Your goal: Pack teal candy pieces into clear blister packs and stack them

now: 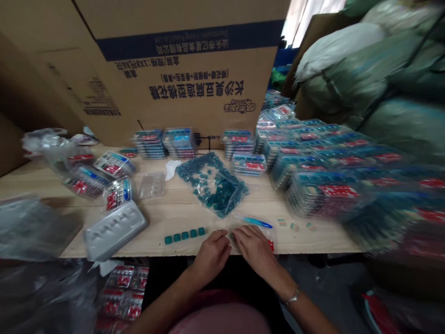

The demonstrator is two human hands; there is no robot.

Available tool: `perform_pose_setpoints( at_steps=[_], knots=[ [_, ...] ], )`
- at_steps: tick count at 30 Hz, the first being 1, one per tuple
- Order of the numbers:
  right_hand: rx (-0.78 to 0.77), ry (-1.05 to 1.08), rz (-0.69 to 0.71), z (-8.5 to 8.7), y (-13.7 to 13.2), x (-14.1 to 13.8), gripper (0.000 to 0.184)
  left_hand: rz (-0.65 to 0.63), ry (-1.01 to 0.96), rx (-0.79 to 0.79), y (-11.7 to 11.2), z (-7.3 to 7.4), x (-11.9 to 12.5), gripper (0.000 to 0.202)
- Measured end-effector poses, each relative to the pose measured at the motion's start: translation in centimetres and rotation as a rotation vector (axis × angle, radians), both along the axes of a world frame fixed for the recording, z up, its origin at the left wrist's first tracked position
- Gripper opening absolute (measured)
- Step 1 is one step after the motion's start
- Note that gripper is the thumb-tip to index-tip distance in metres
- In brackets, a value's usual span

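My left hand [212,253] is at the table's front edge with its fingers curled and pressed together. Close beside it, my right hand [253,246] has its fingers bent down over a small greenish piece [232,235] whose kind I cannot make out. The fingertips of both hands nearly meet there. Left of my left hand lies a row of several teal cubes [185,235]. A blue pen [257,222] lies just beyond my right hand, and a clear packet with a red print [271,243] is partly hidden under that hand.
An open plastic bag of teal cubes [222,195] lies mid-table. Stacked blister packs [313,185] crowd the right side. Grey moulded trays [116,229] and loose packs [114,164] are on the left. A large carton [194,102] stands behind; small striped pieces [295,227] lie right.
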State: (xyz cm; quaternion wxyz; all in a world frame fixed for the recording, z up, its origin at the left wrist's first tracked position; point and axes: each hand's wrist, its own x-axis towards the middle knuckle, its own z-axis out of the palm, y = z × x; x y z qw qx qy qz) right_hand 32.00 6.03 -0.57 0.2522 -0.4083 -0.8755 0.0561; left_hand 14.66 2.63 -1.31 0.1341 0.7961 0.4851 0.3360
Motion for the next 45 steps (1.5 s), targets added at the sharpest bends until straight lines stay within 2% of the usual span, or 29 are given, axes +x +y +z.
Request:
perform_pose_setpoints(
  at_steps=[2,4,6,7,9,11,15,19,24,29,34,39,42,45],
  knots=[
    [0.035,0.028,0.035,-0.5,-0.1,0.5,0.023,0.115,0.097,0.068,-1.1,0.5,-2.2,0.013],
    [0.043,0.056,0.055,-0.7,-0.1,0.8,0.024,0.328,0.234,0.123,-2.6,0.7,-5.2,0.021],
    [0.065,0.083,0.066,-0.5,-0.3,0.7,0.025,0.519,0.37,0.12,-4.5,0.4,-8.2,0.034],
    [0.08,0.096,0.076,-0.3,-0.5,0.4,0.025,0.551,0.417,0.115,-5.4,0.0,-9.4,0.04],
    [0.095,0.116,0.126,0.1,-1.0,-0.9,0.025,0.519,0.468,0.104,-7.0,-0.9,-11.0,0.05],
    [0.046,0.097,0.209,0.5,-1.7,-3.0,0.026,0.463,0.478,0.123,-8.2,-1.8,-11.8,0.051],
    [-0.147,-0.049,0.41,0.5,-3.1,-7.8,0.065,0.438,0.485,0.275,-8.7,-2.5,-12.2,0.031],
    [-0.229,-0.129,0.475,1.2,-3.4,-9.6,0.077,0.399,0.518,0.364,-8.2,-2.5,-13.1,0.023],
    [-0.223,-0.182,0.48,2.8,-3.9,-8.3,0.085,0.361,0.551,0.367,-7.1,-2.7,-13.0,0.025],
    [-0.049,-0.25,0.328,1.3,-5.0,-7.0,0.055,0.363,0.505,0.428,-5.9,-2.8,-10.1,0.023],
    [0.148,-0.214,0.334,0.4,-5.6,-3.8,0.044,0.351,0.353,0.51,-5.7,-2.8,-7.6,0.028],
    [0.296,-0.16,0.335,2.0,-6.0,-0.6,0.04,0.234,0.183,0.601,-6.5,-2.7,-7.3,0.033],
    [0.36,-0.12,0.319,3.1,-6.2,0.5,0.036,0.158,0.174,0.592,-6.7,-2.0,-7.2,0.025],
    [0.396,-0.085,0.277,3.5,-6.4,1.8,0.033,0.063,0.175,0.593,-6.3,-1.0,-6.6,0.026]
  ],
)
